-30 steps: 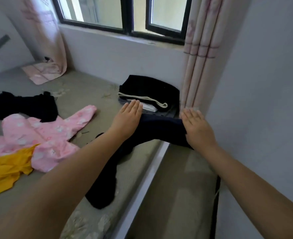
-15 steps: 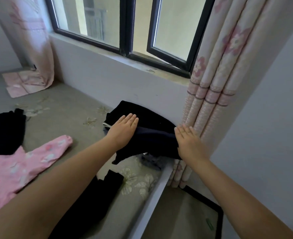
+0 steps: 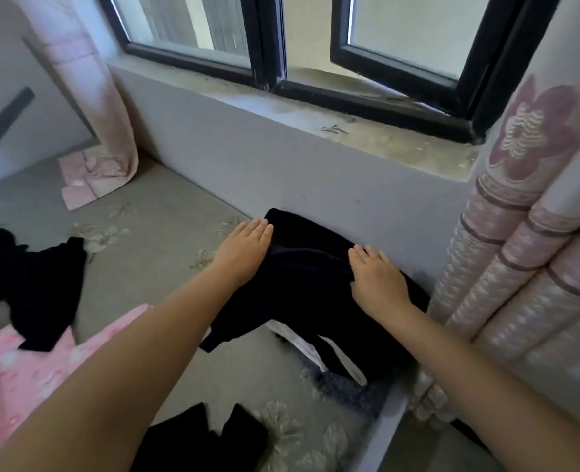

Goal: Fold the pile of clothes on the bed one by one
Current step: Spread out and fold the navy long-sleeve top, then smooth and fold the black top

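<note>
Both the left hand (image 3: pixel 244 250) and right hand (image 3: pixel 379 284) lie flat, fingers straight, gripping nothing, pressing the dark folded cloth garment (image 3: pixel 302 284), seemingly atop a stack, probably to settle it.

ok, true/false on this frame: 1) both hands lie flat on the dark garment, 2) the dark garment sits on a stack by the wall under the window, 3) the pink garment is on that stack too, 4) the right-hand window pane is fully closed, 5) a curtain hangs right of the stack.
1) Both the left hand and right hand lie flat on the dark garment: true, fingers straight.
2) It sits on a stack by the wall under the window: true; white and grey layers show beneath.
3) False. The pink garment lies apart, at the left on the bed.
4) False. The right-hand window pane stands ajar.
5) A curtain hangs to the right: true.
</note>
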Demonstrator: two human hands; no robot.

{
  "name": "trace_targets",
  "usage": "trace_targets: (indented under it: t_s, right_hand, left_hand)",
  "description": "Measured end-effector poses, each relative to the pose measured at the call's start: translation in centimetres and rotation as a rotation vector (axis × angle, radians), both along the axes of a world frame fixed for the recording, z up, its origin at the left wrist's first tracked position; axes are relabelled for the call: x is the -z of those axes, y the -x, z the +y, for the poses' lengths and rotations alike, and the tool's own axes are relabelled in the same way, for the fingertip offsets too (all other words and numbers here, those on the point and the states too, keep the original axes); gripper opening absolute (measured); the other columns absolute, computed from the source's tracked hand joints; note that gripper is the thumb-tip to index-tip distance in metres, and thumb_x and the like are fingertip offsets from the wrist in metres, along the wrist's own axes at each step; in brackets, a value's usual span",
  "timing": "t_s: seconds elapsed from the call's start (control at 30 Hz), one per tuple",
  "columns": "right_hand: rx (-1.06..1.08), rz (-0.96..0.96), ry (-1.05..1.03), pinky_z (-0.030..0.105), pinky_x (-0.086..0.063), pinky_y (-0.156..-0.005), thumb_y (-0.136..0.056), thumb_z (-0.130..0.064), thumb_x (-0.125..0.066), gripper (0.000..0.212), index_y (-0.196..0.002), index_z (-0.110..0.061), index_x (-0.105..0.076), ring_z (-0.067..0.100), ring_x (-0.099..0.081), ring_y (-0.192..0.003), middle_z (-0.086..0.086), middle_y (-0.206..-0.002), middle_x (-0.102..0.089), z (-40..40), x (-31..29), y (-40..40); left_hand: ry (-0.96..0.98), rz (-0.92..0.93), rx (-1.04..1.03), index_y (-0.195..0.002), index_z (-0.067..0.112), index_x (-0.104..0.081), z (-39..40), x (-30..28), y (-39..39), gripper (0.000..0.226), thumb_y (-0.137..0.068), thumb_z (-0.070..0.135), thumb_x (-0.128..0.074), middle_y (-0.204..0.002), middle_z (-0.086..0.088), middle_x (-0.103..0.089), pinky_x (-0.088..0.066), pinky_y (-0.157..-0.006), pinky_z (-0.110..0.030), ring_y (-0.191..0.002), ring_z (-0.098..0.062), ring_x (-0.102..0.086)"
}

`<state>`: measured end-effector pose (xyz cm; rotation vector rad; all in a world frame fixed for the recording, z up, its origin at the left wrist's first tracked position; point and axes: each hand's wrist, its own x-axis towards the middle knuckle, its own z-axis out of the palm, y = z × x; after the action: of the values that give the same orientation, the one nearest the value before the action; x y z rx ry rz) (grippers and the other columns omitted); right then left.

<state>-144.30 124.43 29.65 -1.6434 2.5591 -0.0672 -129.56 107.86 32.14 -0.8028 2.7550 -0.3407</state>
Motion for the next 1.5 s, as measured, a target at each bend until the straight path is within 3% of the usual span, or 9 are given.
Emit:
trace_targets:
  t_s: [0.13,0.23,0.37,0.43,0.6,0.87,1.1,1.3,1.5]
  right_hand:
    - [0.024,-0.037,0.091,0.034,-0.009,-0.114,-0.092,-0.014,-0.045,0.060,-0.144,-0.002,-0.018,0.024,-0.017,-0.141,0.013,-0.152,-0.020,-3.8,0.6,5.2]
    - [-0.011,0.027,0.217,0.048,-0.032,-0.105,-0.074,-0.003,-0.069,0.064,-0.130,0.010,-0.042,0.040,-0.042,-0.126,0.027,-0.135,-0.044,-5.5,4.0,5.7]
    - [-0.048,-0.133,-0.178,0.043,-0.006,-0.115,-0.097,-0.024,-0.038,0.063,-0.146,-0.006,-0.003,0.029,-0.003,-0.143,0.013,-0.155,-0.001,-6.6,11.7,2.7]
    - [-0.071,-0.175,-0.310,0.044,-0.001,-0.115,-0.099,-0.027,-0.033,0.062,-0.146,-0.009,0.002,0.027,0.005,-0.143,0.010,-0.155,0.007,-6.6,15.6,1.2]
    - [-0.101,-0.133,-0.289,0.044,0.003,-0.114,-0.097,-0.031,-0.035,0.065,-0.147,-0.011,0.001,0.027,0.007,-0.143,0.010,-0.155,0.008,-5.6,20.5,0.7]
    - [-0.088,-0.077,-0.262,0.048,0.002,-0.113,-0.093,-0.028,-0.043,0.068,-0.146,-0.005,-0.008,0.032,0.002,-0.142,0.017,-0.154,0.000,-5.8,20.5,-0.5]
    - [-0.410,-0.252,-0.158,0.043,-0.001,-0.114,-0.089,-0.011,-0.046,0.056,-0.140,0.000,-0.028,0.034,-0.007,-0.142,0.022,-0.151,-0.017,-5.1,20.3,-13.4]
    - [-0.825,-0.321,-0.331,0.036,0.000,-0.114,-0.094,-0.020,-0.040,0.052,-0.143,-0.008,-0.026,0.024,-0.007,-0.143,0.010,-0.152,-0.020,-0.5,23.9,-29.6]
    - [-0.932,-0.226,-0.501,0.041,0.000,-0.114,-0.089,-0.046,-0.049,0.071,-0.145,-0.013,-0.020,0.023,-0.004,-0.143,0.009,-0.154,-0.013,4.1,29.0,-39.4]
  left_hand:
    - [0.026,0.051,0.010,-0.145,0.003,0.000,-4.7,0.1,5.7,0.054,-0.097,0.005,-0.022,-0.155,-0.013,-0.001,0.002,-0.114,-0.032,-0.143,-0.023,-0.001]
    - [0.026,0.071,0.006,-0.146,0.008,-0.003,-6.9,3.5,7.3,0.053,-0.097,0.009,-0.024,-0.155,-0.011,-0.005,0.000,-0.113,-0.034,-0.143,-0.023,-0.005]
    - [-0.065,-0.122,-0.143,-0.146,0.021,0.008,-5.7,11.5,6.4,0.072,-0.094,0.014,-0.041,-0.155,-0.008,0.000,-0.003,-0.114,-0.045,-0.143,-0.024,0.001]
    - [-0.185,-0.216,-0.112,-0.146,0.021,0.011,-3.9,15.6,5.7,0.079,-0.091,0.012,-0.047,-0.155,-0.006,0.004,-0.004,-0.114,-0.043,-0.143,-0.022,0.004]
    - [-0.467,-0.191,-0.200,-0.146,0.022,0.009,-0.6,21.8,3.9,0.071,-0.095,0.012,-0.038,-0.155,-0.001,0.013,-0.007,-0.115,-0.038,-0.143,-0.020,0.007]
    - [-0.471,0.053,-0.348,-0.147,0.018,-0.002,1.0,22.3,0.8,0.054,-0.100,0.027,-0.027,-0.156,-0.005,-0.001,-0.002,-0.114,-0.042,-0.143,-0.020,0.001]
    - [-0.550,0.076,-0.795,-0.146,0.014,-0.012,9.3,22.8,-17.1,0.051,-0.099,0.026,-0.027,-0.155,-0.006,-0.004,0.004,-0.113,-0.045,-0.143,-0.019,0.000]
    - [-0.540,0.044,-1.179,-0.146,0.014,-0.013,21.7,26.5,-35.2,0.056,-0.097,0.031,-0.034,-0.155,-0.006,-0.009,-0.008,-0.114,-0.043,-0.143,-0.020,-0.004]
    - [-0.536,0.150,-1.431,-0.144,-0.001,-0.010,31.0,32.3,-46.7,0.067,-0.095,0.034,-0.040,-0.153,-0.016,-0.011,-0.008,-0.113,-0.039,-0.142,-0.025,-0.009]
